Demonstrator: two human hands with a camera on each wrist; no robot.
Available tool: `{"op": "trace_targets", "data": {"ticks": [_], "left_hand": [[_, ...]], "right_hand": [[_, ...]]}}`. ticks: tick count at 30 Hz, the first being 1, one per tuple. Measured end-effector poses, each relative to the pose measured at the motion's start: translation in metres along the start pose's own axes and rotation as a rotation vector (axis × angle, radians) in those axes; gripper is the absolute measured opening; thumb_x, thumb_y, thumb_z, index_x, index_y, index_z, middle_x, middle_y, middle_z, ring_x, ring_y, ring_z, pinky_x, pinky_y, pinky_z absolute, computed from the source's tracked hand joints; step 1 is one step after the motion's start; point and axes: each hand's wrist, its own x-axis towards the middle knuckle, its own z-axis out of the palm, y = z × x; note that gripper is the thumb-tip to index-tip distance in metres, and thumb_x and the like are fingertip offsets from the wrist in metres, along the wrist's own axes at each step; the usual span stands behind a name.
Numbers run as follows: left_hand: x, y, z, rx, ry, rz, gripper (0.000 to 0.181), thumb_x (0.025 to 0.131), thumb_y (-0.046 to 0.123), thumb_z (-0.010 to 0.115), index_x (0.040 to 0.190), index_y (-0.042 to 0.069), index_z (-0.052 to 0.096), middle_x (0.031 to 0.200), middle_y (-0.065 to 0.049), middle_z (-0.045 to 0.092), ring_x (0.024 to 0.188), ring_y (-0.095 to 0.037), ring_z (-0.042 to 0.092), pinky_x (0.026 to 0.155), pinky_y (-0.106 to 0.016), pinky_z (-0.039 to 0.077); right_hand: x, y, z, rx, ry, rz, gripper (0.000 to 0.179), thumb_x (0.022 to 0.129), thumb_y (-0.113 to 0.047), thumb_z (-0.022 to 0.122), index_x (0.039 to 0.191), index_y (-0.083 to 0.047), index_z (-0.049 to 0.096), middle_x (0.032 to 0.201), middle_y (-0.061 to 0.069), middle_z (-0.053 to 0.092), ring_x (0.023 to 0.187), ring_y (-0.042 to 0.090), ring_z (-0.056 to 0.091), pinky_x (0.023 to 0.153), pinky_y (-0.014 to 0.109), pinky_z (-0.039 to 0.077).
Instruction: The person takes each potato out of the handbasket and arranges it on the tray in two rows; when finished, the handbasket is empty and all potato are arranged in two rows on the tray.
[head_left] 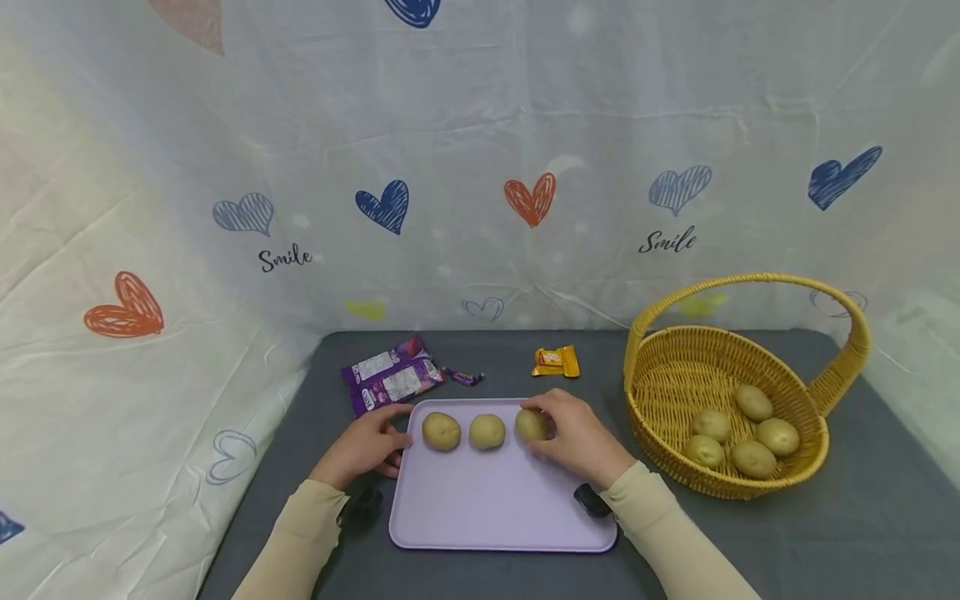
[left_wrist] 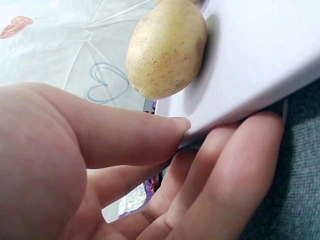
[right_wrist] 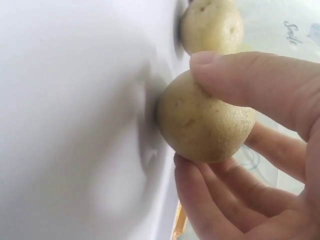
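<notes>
A pale purple tray (head_left: 502, 508) lies on the dark table. Along its far side, a left potato (head_left: 441, 432) and a middle potato (head_left: 487, 432) sit in a row with a third potato (head_left: 531, 425) at the right. My right hand (head_left: 573, 437) grips that third one, thumb on one side and fingers on the other, as the right wrist view shows. At the tray's upper left corner, my left hand (head_left: 367, 446) pinches the rim, its thumb (left_wrist: 160, 137) on top and its fingers (left_wrist: 250, 155) curled at the outer underside.
To the right stands a yellow wicker basket (head_left: 652, 400) with a tall handle, holding several potatoes (head_left: 753, 458). Behind the tray lie a purple candy bag (head_left: 393, 375), a small purple wrapped candy (head_left: 463, 377) and an orange packet (head_left: 556, 362). A heart-patterned cloth (head_left: 465, 275) hangs behind.
</notes>
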Motion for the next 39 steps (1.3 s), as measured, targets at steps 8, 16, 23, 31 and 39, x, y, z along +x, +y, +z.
{"op": "trace_targets", "data": {"ticks": [8,16,23,31,39], "left_hand": [[-0.0015,0.0029,-0.0003,0.003,0.000,-0.001,0.055,0.101,0.012,0.073,0.154,0.015,0.058,0.090,-0.013,0.065,0.068,-0.022,0.068,0.062,-0.039,0.068],[-0.0019,0.0027,-0.0002,0.003,-0.001,-0.004,0.055,0.101,0.012,0.073,0.153,0.015,0.058,0.091,-0.014,0.066,0.069,-0.023,0.069,0.062,-0.039,0.068],[-0.0004,0.0012,-0.0004,0.000,-0.010,0.003,0.056,0.100,0.013,0.074,0.154,0.015,0.057,0.092,-0.014,0.065,0.069,-0.023,0.068,0.062,-0.040,0.068],[-0.0016,0.0021,-0.0002,0.003,-0.020,0.019,0.059,0.100,0.014,0.075,0.156,0.013,0.055,0.094,-0.014,0.065,0.069,-0.023,0.068,0.062,-0.041,0.068],[-0.0027,0.0040,-0.0002,0.009,-0.019,0.022,0.058,0.100,0.014,0.075,0.155,0.012,0.055,0.093,-0.014,0.065,0.069,-0.022,0.068,0.062,-0.040,0.068]], "right_hand": [[-0.0012,-0.0043,0.0005,-0.046,0.036,-0.033,0.056,0.081,-0.008,0.094,0.133,-0.012,0.075,0.122,0.003,0.069,0.108,0.020,0.068,0.097,0.043,0.059],[-0.0006,-0.0066,0.0050,-0.045,0.048,-0.077,0.054,0.080,-0.006,0.095,0.130,-0.010,0.076,0.119,0.004,0.069,0.109,0.021,0.070,0.098,0.043,0.062],[-0.0007,-0.0056,0.0053,-0.052,0.045,-0.100,0.053,0.080,-0.006,0.094,0.129,-0.010,0.076,0.119,0.004,0.070,0.110,0.022,0.070,0.099,0.043,0.062],[-0.0019,-0.0052,0.0037,-0.060,0.045,-0.112,0.055,0.080,-0.008,0.095,0.131,-0.009,0.075,0.121,0.004,0.070,0.111,0.022,0.070,0.099,0.045,0.062],[-0.0027,-0.0076,0.0005,-0.055,0.027,-0.101,0.054,0.081,-0.011,0.094,0.132,-0.007,0.075,0.124,0.007,0.071,0.113,0.027,0.071,0.099,0.045,0.062]]}}
